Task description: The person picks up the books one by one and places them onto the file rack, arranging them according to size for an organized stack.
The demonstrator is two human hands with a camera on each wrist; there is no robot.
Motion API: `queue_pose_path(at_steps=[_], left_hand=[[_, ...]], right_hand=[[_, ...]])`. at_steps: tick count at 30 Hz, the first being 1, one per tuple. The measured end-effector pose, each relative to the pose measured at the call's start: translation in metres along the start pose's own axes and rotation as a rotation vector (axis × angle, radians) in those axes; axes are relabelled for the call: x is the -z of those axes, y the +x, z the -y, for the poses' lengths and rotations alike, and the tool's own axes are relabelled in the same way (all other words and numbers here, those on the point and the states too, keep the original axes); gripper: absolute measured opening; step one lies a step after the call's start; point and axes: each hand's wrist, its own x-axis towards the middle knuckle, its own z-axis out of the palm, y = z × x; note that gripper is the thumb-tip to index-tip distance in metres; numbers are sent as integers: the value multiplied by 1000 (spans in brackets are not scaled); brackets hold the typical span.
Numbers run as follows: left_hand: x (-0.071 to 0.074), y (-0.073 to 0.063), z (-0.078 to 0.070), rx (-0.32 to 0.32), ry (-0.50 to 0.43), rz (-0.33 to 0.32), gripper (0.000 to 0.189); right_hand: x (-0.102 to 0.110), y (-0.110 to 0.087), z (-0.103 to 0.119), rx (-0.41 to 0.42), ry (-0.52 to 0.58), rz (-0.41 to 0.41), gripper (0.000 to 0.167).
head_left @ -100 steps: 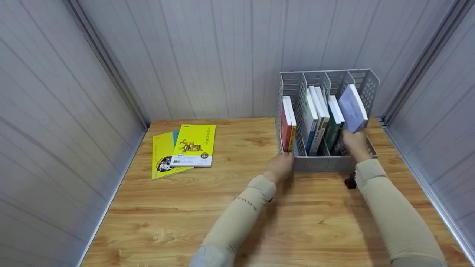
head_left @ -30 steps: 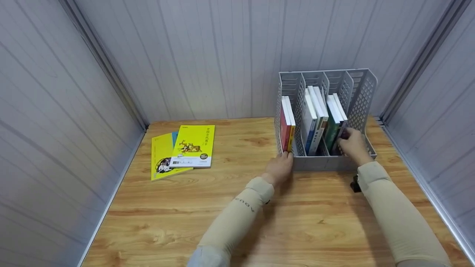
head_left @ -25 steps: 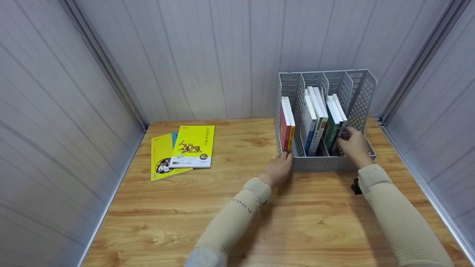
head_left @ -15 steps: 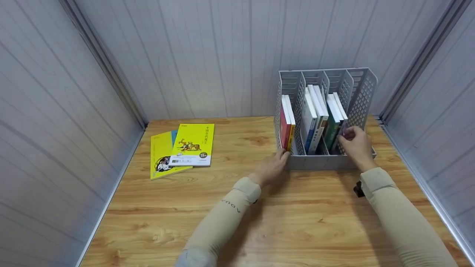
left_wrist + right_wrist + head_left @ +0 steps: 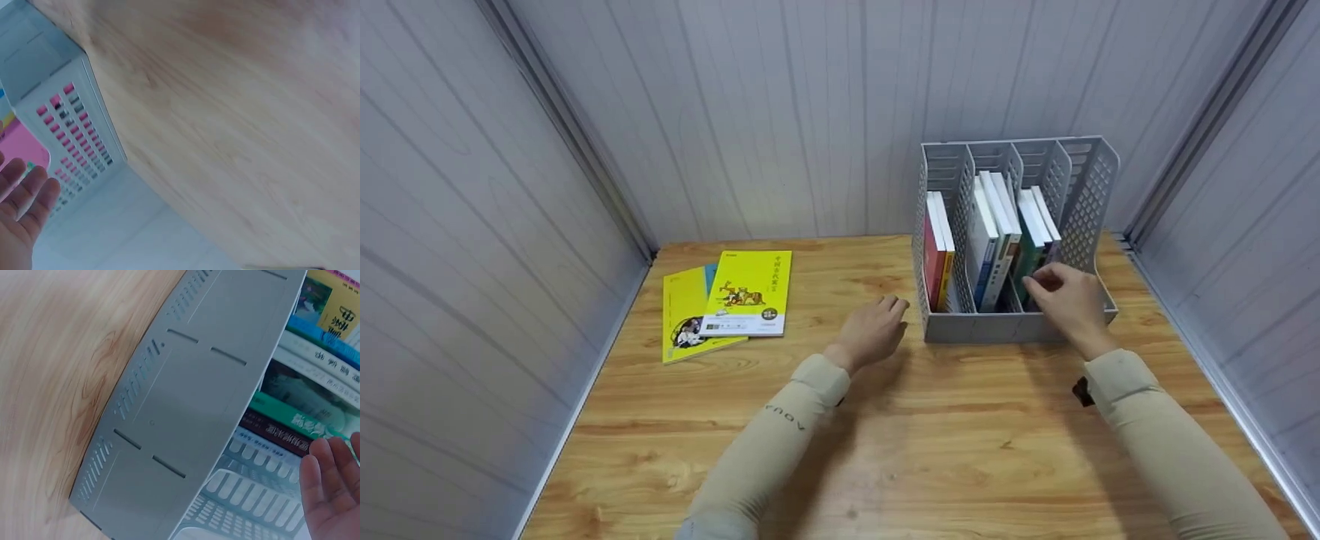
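A grey file rack (image 5: 990, 328) with perforated dividers stands on the table at the right. My right hand (image 5: 1069, 300) is in front of its third compartment, thumb and fingers loosely bent beside the upright green book (image 5: 1024, 262) and a purple-spined book (image 5: 1054, 246). In the right wrist view those fingers (image 5: 323, 467) are extended near the spines, holding nothing. My left hand (image 5: 874, 334) hovers over the table left of the rack, relaxed and holding nothing. The red book (image 5: 934, 262) and a yellow-spined book (image 5: 946, 274) stand in the leftmost compartment.
Several white-edged books (image 5: 994, 247) fill the second compartment. On the table's left lie a yellow book with a tiger picture (image 5: 750, 292), another yellow book (image 5: 684, 300) and a blue one (image 5: 711, 276) between them. Walls (image 5: 825, 120) enclose the back and sides.
The purple book my right hand held tilted went down into the third compartment beside the green one; the fingers then let go. My left hand left the rack's front corner, moving left.
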Motion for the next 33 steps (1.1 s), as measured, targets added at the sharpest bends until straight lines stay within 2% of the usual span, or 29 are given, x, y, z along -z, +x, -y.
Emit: queue_pose_path(at_steps=[5,9,15,25,33], left_hand=[[1,-18,22,53,-36,3,25],[0,-34,42,101,-76,20,24],[-1,-56,69,232,-112,50,24],[0,-83,102,494,-166,167,35],[1,-103,127,594,-157,215,43]], right_hand=[[-5,-3,6,65,6,44,16],[-10,-4,8,122,14,130,18],[-18,-8,6,189,18,255,26],[-36,-15,6,228,-18,324,32],[-48,-20,3,246,-30,355,31]])
